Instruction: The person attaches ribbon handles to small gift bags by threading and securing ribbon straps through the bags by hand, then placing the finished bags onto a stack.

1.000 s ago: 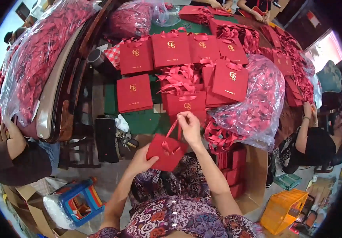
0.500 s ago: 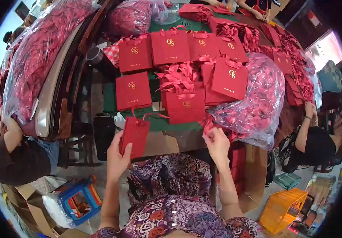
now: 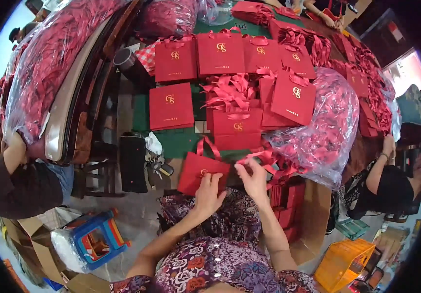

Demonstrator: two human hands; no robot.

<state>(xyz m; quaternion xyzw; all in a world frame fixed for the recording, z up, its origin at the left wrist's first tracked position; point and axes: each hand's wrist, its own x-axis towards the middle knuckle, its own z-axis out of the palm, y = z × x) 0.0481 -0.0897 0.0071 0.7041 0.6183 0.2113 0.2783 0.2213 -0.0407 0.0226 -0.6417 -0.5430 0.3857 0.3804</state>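
In front of my lap I hold a small red paper gift bag (image 3: 189,175) with a ribbon handle. My left hand (image 3: 206,195) is closed on its lower right part, fingers lying across the front face. My right hand (image 3: 253,179), just right of the bag, pinches a strand of red ribbon (image 3: 267,157) at the fingertips. That ribbon trails toward the clear plastic sack (image 3: 335,129) full of red ribbons. Beyond my hands, a red bag (image 3: 237,134) with a tangle of ribbons (image 3: 227,93) behind it lies on the green tabletop (image 3: 139,117).
Stacked red bags (image 3: 171,108) cover the table, with a dark tumbler (image 3: 126,63) at their left. Below the table edge are an open cardboard box (image 3: 313,215), a yellow crate (image 3: 345,263) and a blue plastic stool (image 3: 90,241). Other people work at the left, right and far side.
My left hand has brought the bag rightward and turned its printed front toward me. My right hand has shifted slightly left, drawing ribbon away from the sack. The view has shifted slightly.
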